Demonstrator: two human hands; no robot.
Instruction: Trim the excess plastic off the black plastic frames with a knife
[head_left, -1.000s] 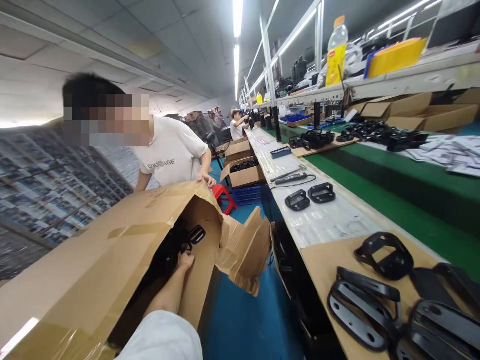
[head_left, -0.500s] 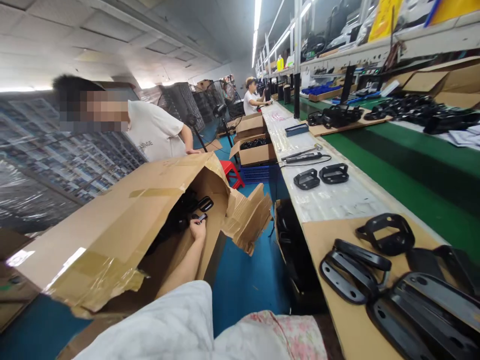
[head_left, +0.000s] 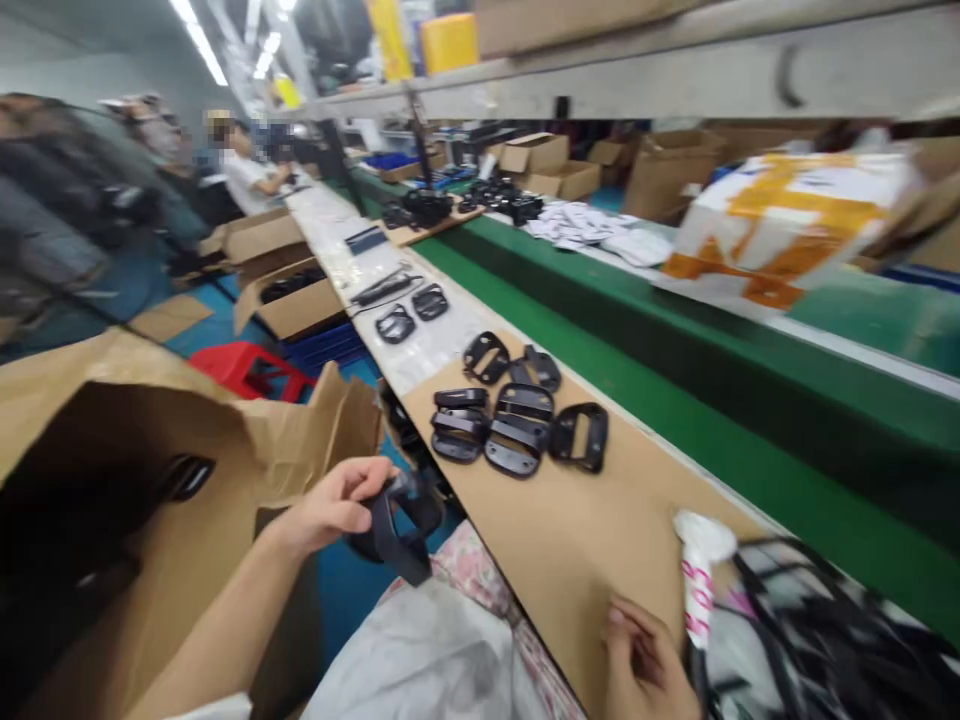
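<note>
Out of carton (head_left: pixel 214 510): black bracket (head_left: pixel 385 528), long axis perhaps down-right

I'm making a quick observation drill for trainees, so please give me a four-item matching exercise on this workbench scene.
1. left hand
2. right hand
3. stool
4. white package

A. red
B. gripping a black part
C. crossed by orange tape
D. beside a white tag

Pairs: 1-B, 2-D, 3-A, 4-C
</note>
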